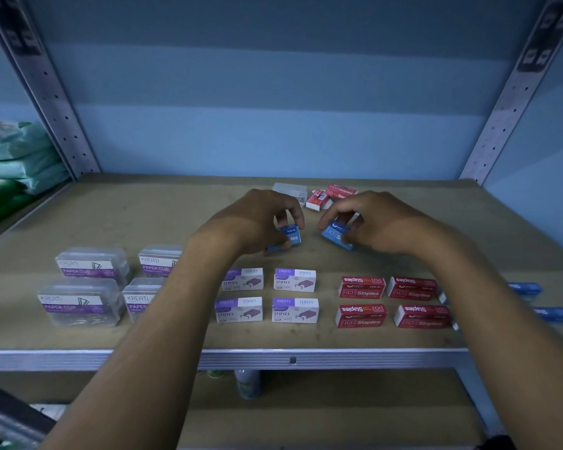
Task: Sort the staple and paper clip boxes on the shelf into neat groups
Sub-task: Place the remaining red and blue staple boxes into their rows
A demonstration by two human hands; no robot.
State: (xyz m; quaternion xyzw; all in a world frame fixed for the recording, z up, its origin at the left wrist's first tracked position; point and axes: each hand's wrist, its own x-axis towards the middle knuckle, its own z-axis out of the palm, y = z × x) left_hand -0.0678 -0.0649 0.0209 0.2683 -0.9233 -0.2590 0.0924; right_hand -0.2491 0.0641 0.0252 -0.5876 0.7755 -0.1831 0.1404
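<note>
Clearly both hands were busy at the middle of the shelf (78,339): the left hand (257,219) had its fingers curled round one blue staple box (291,234), and the right hand (368,222) pinched a second blue staple box (335,237), each tilted and seemingly just off the board. Along the front edge the sorted groups already lay: clear paper clip boxes (85,287) toward the left corner, white-and-purple staple boxes (267,295) in the centre, red staple boxes (390,302) to their right, and more blue boxes (533,300) near the right end, partly hidden by the forearm. Toward the back edge a clear box (290,190) and a few loose red boxes (330,194) lay unsorted. The likely trouble was this: carrying both blue boxes rightward would sweep the right forearm low over the red rows, and a brush could knock them askew. The pinches also looked shallow, so a box might slip and land crooked among the neat rows.
</note>
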